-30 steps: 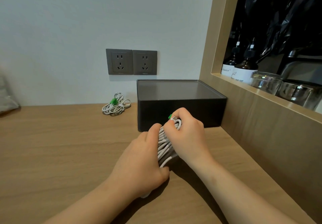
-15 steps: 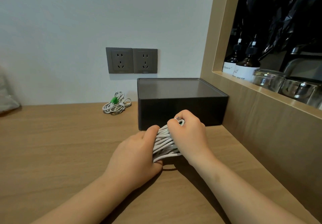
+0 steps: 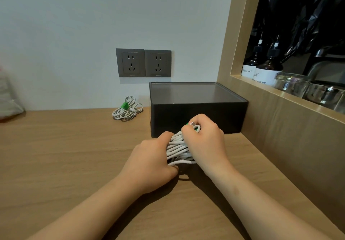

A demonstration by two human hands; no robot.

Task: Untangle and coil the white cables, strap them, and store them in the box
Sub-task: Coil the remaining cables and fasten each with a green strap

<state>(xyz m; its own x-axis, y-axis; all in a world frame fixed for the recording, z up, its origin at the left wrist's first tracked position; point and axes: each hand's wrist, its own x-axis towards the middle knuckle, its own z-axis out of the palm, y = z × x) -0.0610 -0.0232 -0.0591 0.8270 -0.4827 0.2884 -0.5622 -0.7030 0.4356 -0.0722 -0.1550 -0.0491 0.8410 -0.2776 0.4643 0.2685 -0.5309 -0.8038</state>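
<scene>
Nearest us, our left hand curls round the near side of a coil of white cable and holds it bunched over the wooden counter. Our right hand grips the far side and pinches a sliver of green strap beside a metal plug at the top of the coil. Just behind the hands stands the black box, its lid on. Further back and left, near the wall, lies another white cable bundle, already bound with its own green band but not yet boxed.

We judge this second coil wound and its strapping underway. Closing the strap, opening the box and storing both bundles remain. Half a second ago no green showed at the right hand; otherwise hands and coil have barely shifted
</scene>
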